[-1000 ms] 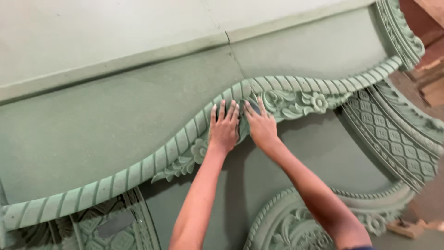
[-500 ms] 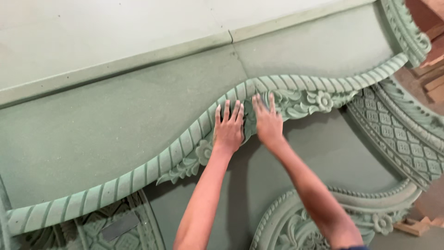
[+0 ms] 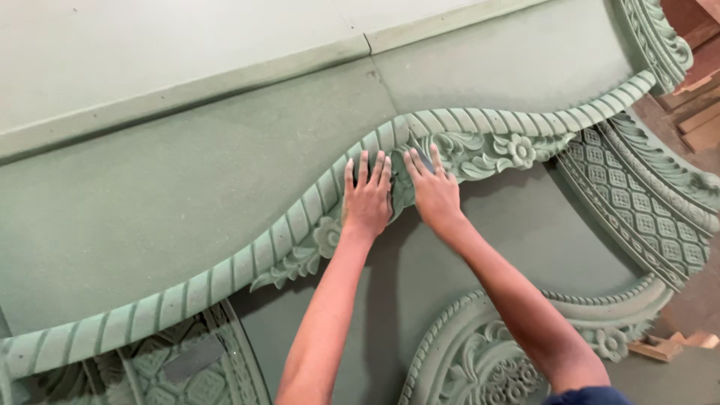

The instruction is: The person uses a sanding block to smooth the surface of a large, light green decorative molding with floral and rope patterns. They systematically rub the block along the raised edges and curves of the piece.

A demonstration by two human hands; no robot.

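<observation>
A large green carved panel lies under me, with a rope-twist moulding (image 3: 247,259) curving across it and leaf and flower carving (image 3: 517,150) below that curve. My left hand (image 3: 367,201) lies flat on the moulding, fingers spread, holding nothing. My right hand (image 3: 435,193) rests beside it on the leaf carving, almost touching it. A small dark grey sheet (image 3: 420,155) shows between the right fingers, pressed onto the carving.
Lattice-carved curved bands (image 3: 637,202) run along the right. A round floral carving (image 3: 487,360) sits below my arms. A grey rectangular piece (image 3: 193,358) lies on the lower-left carving. Wooden offcuts (image 3: 660,346) and planks (image 3: 701,120) lie off the panel's right edge.
Both hands have slid slightly to the right and up along the moulding, staying flat and side by side.
</observation>
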